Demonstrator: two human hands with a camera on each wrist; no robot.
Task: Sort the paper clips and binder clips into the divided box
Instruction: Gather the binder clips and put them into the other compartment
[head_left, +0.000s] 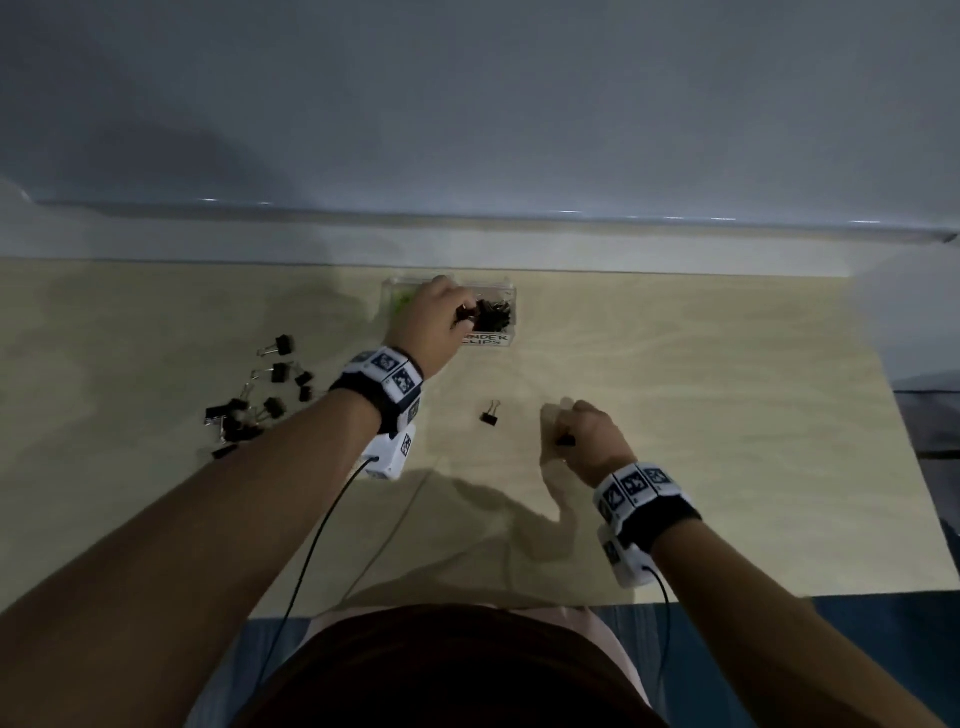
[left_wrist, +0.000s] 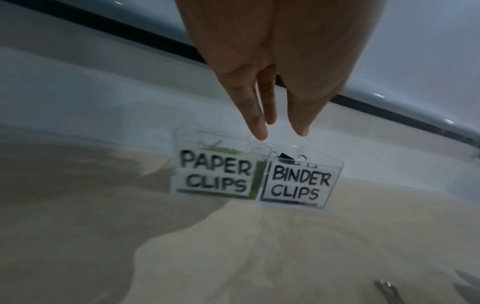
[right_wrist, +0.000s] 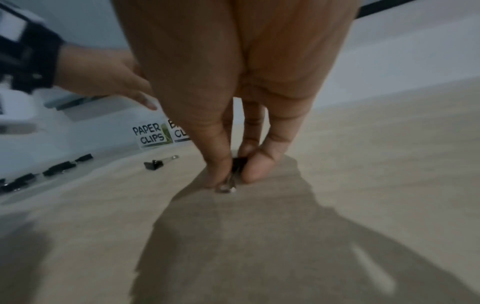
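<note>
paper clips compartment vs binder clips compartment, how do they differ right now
The paper clips compartment is the left half of the clear box and holds green contents; the binder clips compartment is the right half and holds black clips. The left hand hovers over the box near the binder side. Labels differ: PAPER CLIPS against BINDER CLIPS. Both are clear-walled, with white hand-lettered labels on the front.

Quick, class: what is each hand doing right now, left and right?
Left hand: over the clear divided box, holding a black binder clip.
Right hand: pinching another black binder clip on the table.
</note>
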